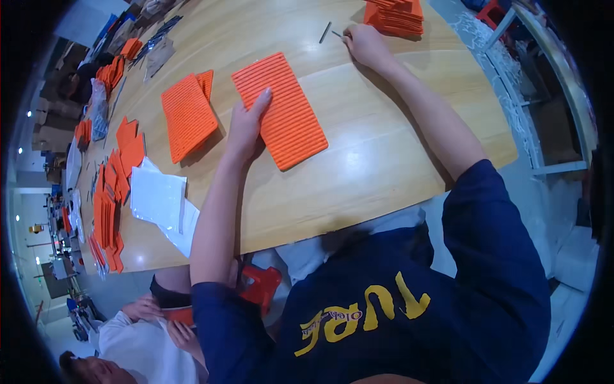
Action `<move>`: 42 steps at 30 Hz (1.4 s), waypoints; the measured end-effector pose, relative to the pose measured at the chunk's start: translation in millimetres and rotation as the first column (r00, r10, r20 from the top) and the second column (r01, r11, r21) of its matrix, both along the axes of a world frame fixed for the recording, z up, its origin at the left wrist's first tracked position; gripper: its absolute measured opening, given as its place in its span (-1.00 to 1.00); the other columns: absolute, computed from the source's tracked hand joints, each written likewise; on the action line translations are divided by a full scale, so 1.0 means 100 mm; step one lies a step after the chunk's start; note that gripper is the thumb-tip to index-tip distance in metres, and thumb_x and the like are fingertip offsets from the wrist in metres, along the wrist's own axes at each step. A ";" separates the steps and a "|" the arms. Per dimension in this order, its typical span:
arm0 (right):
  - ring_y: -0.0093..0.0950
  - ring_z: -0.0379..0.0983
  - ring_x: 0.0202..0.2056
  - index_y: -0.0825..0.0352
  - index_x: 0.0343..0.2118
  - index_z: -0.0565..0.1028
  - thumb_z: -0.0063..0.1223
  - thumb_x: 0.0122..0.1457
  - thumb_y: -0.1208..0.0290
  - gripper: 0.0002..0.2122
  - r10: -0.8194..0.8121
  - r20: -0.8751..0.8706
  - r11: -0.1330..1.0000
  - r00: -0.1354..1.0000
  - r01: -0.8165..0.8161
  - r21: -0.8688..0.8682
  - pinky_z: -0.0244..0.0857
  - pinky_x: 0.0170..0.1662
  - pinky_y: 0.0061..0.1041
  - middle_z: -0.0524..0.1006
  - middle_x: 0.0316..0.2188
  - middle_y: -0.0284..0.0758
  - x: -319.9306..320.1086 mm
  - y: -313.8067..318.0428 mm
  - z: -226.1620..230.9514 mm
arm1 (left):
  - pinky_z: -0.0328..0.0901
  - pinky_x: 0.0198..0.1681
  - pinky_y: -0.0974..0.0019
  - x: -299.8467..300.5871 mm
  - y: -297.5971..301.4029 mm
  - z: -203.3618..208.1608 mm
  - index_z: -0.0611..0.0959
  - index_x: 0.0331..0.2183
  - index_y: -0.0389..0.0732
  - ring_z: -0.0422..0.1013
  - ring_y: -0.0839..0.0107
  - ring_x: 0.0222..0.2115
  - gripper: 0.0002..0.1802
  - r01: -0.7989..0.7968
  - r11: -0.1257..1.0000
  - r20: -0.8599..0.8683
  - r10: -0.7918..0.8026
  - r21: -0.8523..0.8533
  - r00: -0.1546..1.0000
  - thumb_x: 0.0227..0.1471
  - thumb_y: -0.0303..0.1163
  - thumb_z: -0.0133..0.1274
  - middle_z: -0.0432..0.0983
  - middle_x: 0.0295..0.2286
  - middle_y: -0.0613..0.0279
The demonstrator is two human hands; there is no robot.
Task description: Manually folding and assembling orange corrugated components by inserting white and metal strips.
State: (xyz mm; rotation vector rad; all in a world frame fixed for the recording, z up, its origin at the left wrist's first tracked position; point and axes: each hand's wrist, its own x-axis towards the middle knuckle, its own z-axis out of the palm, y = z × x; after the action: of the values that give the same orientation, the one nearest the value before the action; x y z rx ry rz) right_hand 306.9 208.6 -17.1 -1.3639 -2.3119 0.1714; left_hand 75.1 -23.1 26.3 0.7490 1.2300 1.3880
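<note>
My left hand (246, 125) grips a flat orange ribbed pad (288, 118) by its left edge, the thumb lying on top and the other fingers hidden beneath. The pad is slightly tilted over the wooden table. Farther off on the right, my right hand (366, 46) is closed in a pinch on a thin dark stick (337, 34). A second thin dark stick (325, 32) lies on the table just left of it. Behind my right hand rises a stack of orange pads (396, 18).
Two more orange ribbed pads (187, 118) overlap left of my left hand. White plastic bags (158, 195) lie nearer, beside several orange pads (107, 211). A person in white (147, 345) sits at the lower left. The table's edge (332, 229) runs before me.
</note>
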 end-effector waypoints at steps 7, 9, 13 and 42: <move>-0.39 0.58 -0.36 0.50 -0.09 0.46 -0.03 0.34 0.47 -0.80 0.194 -0.452 0.887 0.871 -0.353 -0.298 0.48 -0.19 -0.47 0.57 -0.30 -0.20 0.18 -0.62 0.28 | 0.48 -0.27 0.40 -0.08 -0.05 -0.11 0.53 -0.07 -0.38 0.55 0.38 -0.32 -0.70 -0.025 0.999 0.046 0.023 0.044 0.999 0.25 -0.37 0.05 0.58 -0.22 0.04; -0.42 0.58 -0.33 0.47 -0.07 0.45 -0.07 0.36 0.51 -0.82 0.300 -0.636 0.836 0.711 -0.518 -0.184 0.48 -0.17 -0.51 0.56 -0.30 -0.22 0.17 -0.77 0.36 | 0.47 -0.30 0.42 -0.04 -0.10 -0.04 0.54 -0.08 -0.37 0.55 0.41 -0.35 -0.70 -0.022 0.999 0.076 0.018 0.048 0.997 0.23 -0.38 0.08 0.59 -0.24 0.06; -0.45 0.57 -0.29 0.44 -0.05 0.43 -0.11 0.38 0.55 -0.84 0.386 -0.789 0.764 0.478 -0.645 -0.017 0.49 -0.14 -0.54 0.56 -0.29 -0.23 0.11 -1.02 0.49 | 0.47 -0.32 0.44 0.00 -0.16 0.07 0.55 -0.10 -0.36 0.55 0.44 -0.37 -0.71 0.022 0.999 0.115 -0.027 0.038 0.993 0.21 -0.40 0.11 0.61 -0.27 0.09; -0.51 0.51 -0.17 0.39 -0.05 0.45 -0.09 0.39 0.51 -0.84 0.352 -0.883 0.750 0.310 -0.658 0.068 0.40 -0.02 -0.54 0.56 -0.24 -0.30 0.01 -1.35 0.56 | 0.37 -0.45 0.55 0.05 -0.25 0.06 0.64 -0.24 -0.36 0.49 0.58 -0.51 -0.75 0.081 0.986 0.107 -0.098 0.149 0.989 0.23 -0.32 0.10 0.62 -0.42 0.17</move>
State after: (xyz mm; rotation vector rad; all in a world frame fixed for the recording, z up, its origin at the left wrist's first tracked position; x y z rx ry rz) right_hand 307.7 73.4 38.4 -0.3156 -1.7015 1.1984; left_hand 80.4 -48.5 32.8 0.8032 1.0033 1.4363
